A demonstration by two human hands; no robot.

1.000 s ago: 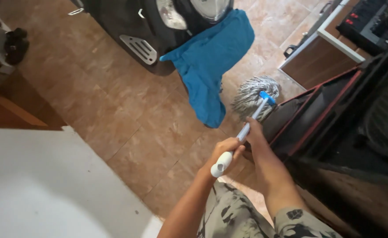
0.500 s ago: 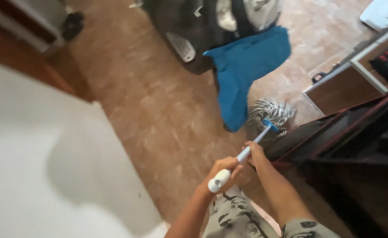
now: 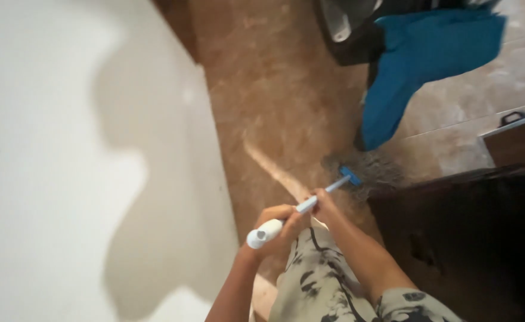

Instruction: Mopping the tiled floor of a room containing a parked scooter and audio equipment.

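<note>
Both my hands grip a mop handle (image 3: 303, 204), white and light blue, that slants from lower left to upper right. My left hand (image 3: 279, 225) holds it near the white top end. My right hand (image 3: 325, 206) holds it a little further down. The grey stringy mop head (image 3: 366, 170) rests on the brown tiled floor (image 3: 274, 101), just below a blue cloth (image 3: 417, 59). My patterned trouser leg shows beneath my arms.
A white wall or panel (image 3: 65, 161) fills the left side, with a shadow on it. The blue cloth hangs over a dark scooter (image 3: 349, 36) at the top. Dark wooden furniture (image 3: 465, 238) stands at the right, a brown cabinet (image 3: 516, 140) above it.
The view has swung so the white wall fills more of the left. The mop head has come off the dark furniture's edge onto the floor below the blue cloth. Both hands keep their grip.
</note>
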